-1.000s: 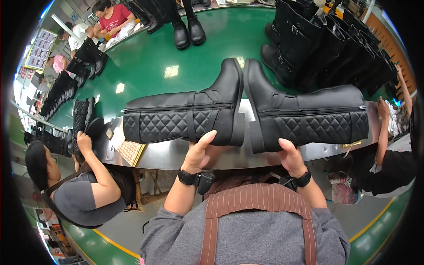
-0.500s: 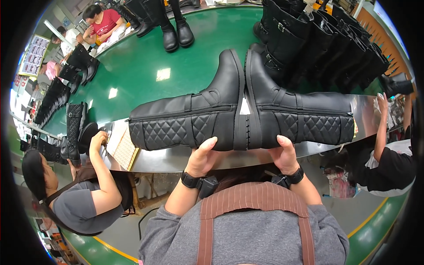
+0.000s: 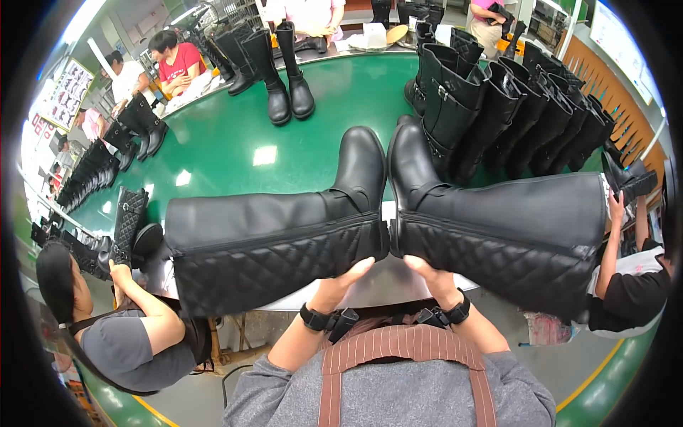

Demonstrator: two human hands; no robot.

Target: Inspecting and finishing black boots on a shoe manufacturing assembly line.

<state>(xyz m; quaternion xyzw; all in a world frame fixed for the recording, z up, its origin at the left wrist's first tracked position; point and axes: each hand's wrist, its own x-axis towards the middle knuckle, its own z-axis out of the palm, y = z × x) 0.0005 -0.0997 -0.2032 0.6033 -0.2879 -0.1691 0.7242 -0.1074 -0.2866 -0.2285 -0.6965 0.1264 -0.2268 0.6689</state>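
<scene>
Two tall black boots with quilted shafts and side zips lie on their sides in the air before me, soles facing each other and toes pointing away. My left hand [image 3: 344, 284] grips the left boot [image 3: 277, 220] by its heel, the thumb lying over the quilted leather. By the heel of the right boot [image 3: 491, 220], my right hand [image 3: 436, 280] has hold in the same way. The fingers of both hands are hidden beneath the boots. At the toes the two boots nearly touch.
A green-topped table [image 3: 220, 160] spreads ahead. Several tall black boots [image 3: 455, 99] stand at its right, and a pair [image 3: 288, 89] farther back. At the left, a co-worker [image 3: 135, 331] handles a quilted boot [image 3: 130, 217]; another person [image 3: 626, 270] is at the right.
Both boots have come up closer to me, their shafts rolled and spread outward. My hands moved nearer together and lower in view. The co-worker at the left now reaches to the quilted boot.
</scene>
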